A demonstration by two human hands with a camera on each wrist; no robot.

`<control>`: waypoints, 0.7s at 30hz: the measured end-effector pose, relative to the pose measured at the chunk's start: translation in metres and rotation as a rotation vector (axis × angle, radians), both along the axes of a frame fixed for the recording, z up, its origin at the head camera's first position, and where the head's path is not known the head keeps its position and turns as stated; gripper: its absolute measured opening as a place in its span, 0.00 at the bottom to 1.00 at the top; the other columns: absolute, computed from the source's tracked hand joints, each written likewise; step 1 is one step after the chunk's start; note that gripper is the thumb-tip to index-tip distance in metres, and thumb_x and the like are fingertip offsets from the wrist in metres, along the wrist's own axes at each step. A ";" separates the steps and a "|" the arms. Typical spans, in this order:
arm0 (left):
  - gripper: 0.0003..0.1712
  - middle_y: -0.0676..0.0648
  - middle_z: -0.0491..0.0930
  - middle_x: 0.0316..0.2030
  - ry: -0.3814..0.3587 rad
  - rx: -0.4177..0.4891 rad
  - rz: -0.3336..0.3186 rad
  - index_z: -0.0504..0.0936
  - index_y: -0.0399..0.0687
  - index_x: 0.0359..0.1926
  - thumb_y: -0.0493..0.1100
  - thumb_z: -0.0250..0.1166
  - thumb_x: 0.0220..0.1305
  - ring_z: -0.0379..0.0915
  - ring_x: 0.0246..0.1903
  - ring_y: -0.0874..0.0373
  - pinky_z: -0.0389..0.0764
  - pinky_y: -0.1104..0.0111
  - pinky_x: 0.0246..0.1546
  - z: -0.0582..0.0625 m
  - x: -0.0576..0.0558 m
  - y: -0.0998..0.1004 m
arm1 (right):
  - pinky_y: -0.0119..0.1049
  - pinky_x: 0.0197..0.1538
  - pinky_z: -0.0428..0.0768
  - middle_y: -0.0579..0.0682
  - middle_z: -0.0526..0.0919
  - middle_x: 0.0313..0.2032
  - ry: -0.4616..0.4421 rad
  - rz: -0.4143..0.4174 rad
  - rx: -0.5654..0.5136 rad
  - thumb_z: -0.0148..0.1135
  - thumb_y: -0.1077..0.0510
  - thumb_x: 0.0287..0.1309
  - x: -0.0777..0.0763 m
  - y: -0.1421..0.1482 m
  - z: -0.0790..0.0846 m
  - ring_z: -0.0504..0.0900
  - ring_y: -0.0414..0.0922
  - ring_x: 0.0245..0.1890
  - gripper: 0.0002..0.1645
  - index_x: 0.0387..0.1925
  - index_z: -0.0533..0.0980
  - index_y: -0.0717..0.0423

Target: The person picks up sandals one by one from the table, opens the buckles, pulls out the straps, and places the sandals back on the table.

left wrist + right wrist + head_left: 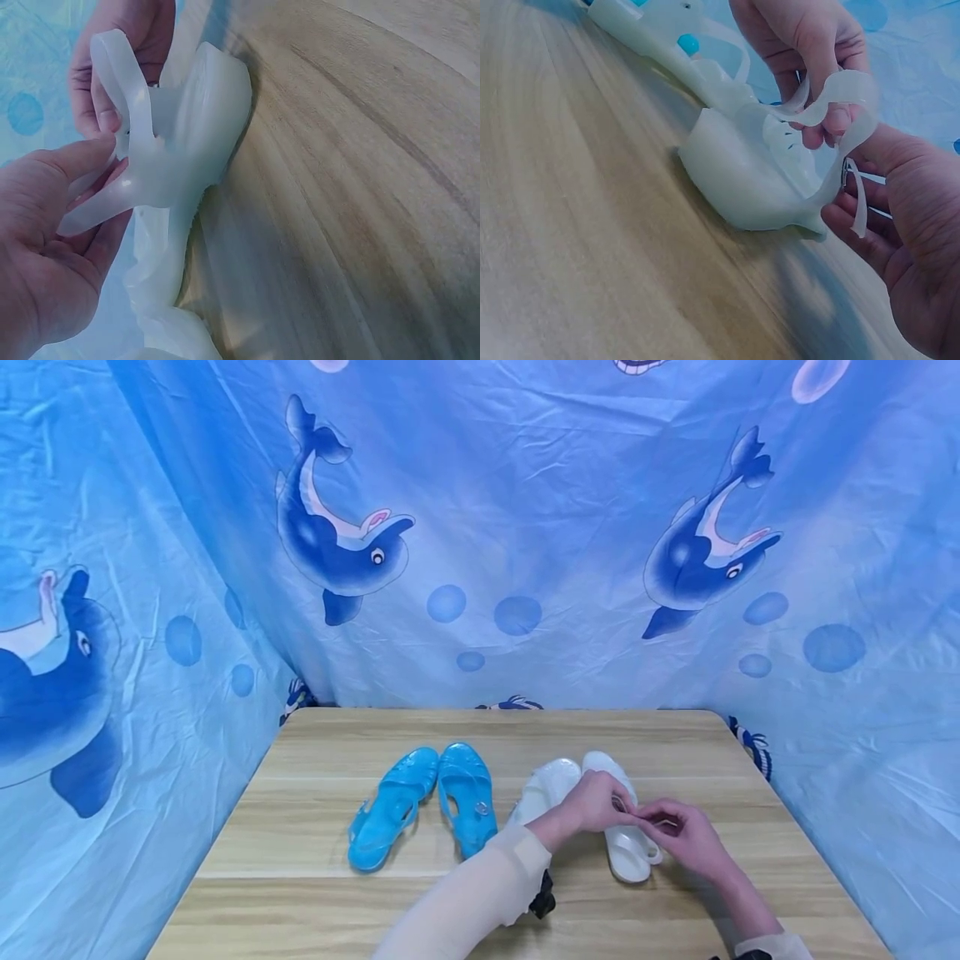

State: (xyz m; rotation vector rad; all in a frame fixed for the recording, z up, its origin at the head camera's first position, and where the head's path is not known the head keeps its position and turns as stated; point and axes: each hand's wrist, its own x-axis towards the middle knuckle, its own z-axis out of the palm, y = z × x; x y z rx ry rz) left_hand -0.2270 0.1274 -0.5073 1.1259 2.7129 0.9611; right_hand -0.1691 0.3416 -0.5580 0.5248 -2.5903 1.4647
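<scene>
A white jelly sandal (pixel 628 860) stands on the wooden table, the right one of a white pair. Both hands meet above its side and pinch its thin ankle strap (pixel 859 112). My left hand (pixel 596 802) reaches over the sandal and holds the strap between thumb and fingers. From the right, my right hand (pixel 688 837) pinches the strap near a small metal buckle (pixel 845 172); the loose strap end hangs by its fingers. Whether the strap runs through the buckle, I cannot tell. The other white sandal (pixel 555 777) lies to the left, partly behind my left forearm.
A pair of blue jelly sandals, the left one (pixel 386 818) and the right one (pixel 467 793), sits on the left of the table (pixel 300 835). Blue dolphin-print cloth (pixel 480 510) hangs behind and at both sides.
</scene>
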 end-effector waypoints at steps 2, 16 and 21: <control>0.06 0.60 0.92 0.32 -0.017 0.003 0.003 0.95 0.55 0.33 0.50 0.80 0.62 0.77 0.30 0.79 0.69 0.91 0.37 0.000 0.001 -0.001 | 0.29 0.42 0.88 0.53 0.91 0.43 0.007 -0.011 0.003 0.73 0.67 0.63 0.000 -0.001 -0.001 0.89 0.36 0.41 0.10 0.45 0.87 0.54; 0.06 0.60 0.92 0.29 -0.071 0.019 0.020 0.95 0.55 0.33 0.49 0.79 0.63 0.71 0.25 0.83 0.71 0.90 0.32 -0.003 0.004 -0.003 | 0.28 0.42 0.88 0.55 0.90 0.42 0.018 -0.022 0.019 0.73 0.68 0.63 0.001 -0.002 -0.002 0.89 0.38 0.41 0.10 0.44 0.86 0.54; 0.04 0.59 0.92 0.31 -0.072 0.011 0.004 0.94 0.54 0.34 0.47 0.79 0.64 0.75 0.27 0.82 0.71 0.91 0.34 -0.001 0.004 0.001 | 0.27 0.43 0.88 0.50 0.91 0.41 0.033 -0.006 -0.028 0.72 0.71 0.62 -0.001 0.000 -0.005 0.88 0.30 0.41 0.10 0.43 0.86 0.57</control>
